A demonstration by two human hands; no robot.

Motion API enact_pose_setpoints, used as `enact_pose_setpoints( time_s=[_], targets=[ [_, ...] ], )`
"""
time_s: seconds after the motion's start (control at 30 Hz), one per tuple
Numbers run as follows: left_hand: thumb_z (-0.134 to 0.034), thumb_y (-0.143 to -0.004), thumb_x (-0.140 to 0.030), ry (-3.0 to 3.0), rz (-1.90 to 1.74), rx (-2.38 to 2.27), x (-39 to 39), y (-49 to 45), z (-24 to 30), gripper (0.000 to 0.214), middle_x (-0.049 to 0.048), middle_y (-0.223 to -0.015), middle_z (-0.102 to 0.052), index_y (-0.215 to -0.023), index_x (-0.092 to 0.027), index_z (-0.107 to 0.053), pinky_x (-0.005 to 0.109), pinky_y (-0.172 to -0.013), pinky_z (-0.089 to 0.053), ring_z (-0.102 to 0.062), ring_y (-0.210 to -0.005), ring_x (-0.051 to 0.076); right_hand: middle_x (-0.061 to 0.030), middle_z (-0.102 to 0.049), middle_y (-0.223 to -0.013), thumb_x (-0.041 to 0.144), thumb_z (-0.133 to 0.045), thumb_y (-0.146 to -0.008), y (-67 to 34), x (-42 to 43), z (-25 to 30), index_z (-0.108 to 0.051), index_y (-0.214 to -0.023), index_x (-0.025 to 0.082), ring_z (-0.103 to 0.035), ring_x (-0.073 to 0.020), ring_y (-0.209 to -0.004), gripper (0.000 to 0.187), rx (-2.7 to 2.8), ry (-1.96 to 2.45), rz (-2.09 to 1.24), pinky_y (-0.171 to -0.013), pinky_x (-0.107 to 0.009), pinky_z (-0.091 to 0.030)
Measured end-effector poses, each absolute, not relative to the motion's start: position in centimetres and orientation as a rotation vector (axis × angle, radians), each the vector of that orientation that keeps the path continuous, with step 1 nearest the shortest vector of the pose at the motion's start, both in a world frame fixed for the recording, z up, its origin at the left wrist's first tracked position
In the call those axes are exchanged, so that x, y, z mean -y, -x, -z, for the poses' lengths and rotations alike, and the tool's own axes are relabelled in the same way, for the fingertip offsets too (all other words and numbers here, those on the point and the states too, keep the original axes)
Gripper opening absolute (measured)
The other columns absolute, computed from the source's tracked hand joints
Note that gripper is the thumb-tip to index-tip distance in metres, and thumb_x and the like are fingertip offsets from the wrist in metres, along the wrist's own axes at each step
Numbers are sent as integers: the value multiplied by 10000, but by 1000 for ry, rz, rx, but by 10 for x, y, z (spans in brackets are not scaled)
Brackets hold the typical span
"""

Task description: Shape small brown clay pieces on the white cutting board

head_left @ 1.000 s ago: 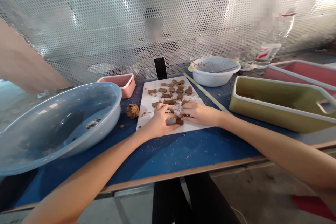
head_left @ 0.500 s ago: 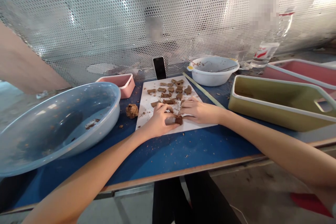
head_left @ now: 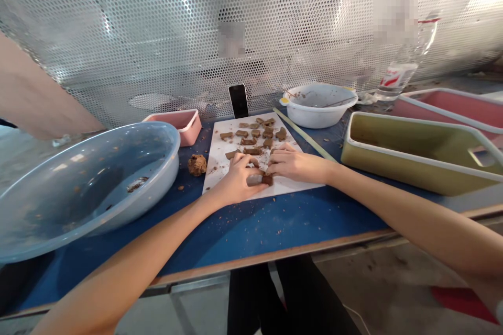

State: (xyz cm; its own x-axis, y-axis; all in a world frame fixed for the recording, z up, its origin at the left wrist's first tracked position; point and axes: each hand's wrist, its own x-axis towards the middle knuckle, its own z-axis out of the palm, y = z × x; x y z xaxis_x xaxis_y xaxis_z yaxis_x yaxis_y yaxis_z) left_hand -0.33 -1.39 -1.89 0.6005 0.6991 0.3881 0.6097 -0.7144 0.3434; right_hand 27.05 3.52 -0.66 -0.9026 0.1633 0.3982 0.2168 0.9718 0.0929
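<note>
On a white board (head_left: pixel 215 167) lie several small shaped brown clay-like pieces (head_left: pixel 248 142), with crumbs around them. My left hand (head_left: pixel 236 180) is closed, thumb and fingers curled around a short brown clay-like block (head_left: pixel 268 180) near the board's front edge. The block's dark end sticks out toward the right. From the other side my right hand (head_left: pixel 294 164) reaches in, fingers bent together, their tips at the block's dark end. What lies under the right fingertips is hidden. A rough brown lump (head_left: pixel 197 165) sits on the blue table, left of the board.
A large blue basin (head_left: pixel 165 178) stands at left, a small pink box (head_left: pixel 192 130) behind it. A phone (head_left: pixel 239 101) leans against the perforated metal screen (head_left: pixel 165 47). To the right are a light green strip (head_left: pixel 306 136), a white basin (head_left: pixel 314 115), an olive bin (head_left: pixel 412 162) and a bottle (head_left: pixel 396 78).
Almost nothing differs. The right fingers have shifted slightly around the block's dark end, and the left hand keeps its place on the block.
</note>
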Motion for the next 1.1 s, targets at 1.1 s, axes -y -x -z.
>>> enact_pose_setpoints(
  time_s=[1.1],
  targets=[
    [-885, -918, -450, -2641, -752, -1095, 12, 3, 19, 242, 129, -1230, -622, -1077, -269, -864, 589, -1116, -495, -505, -1225, 351, -82, -749, -1110, 268, -475, -1185, -271, -43, 7, -754, -1129, 200, -636, -219, -1058, 293, 2684, 242, 185, -973, -401, -316]
  ],
)
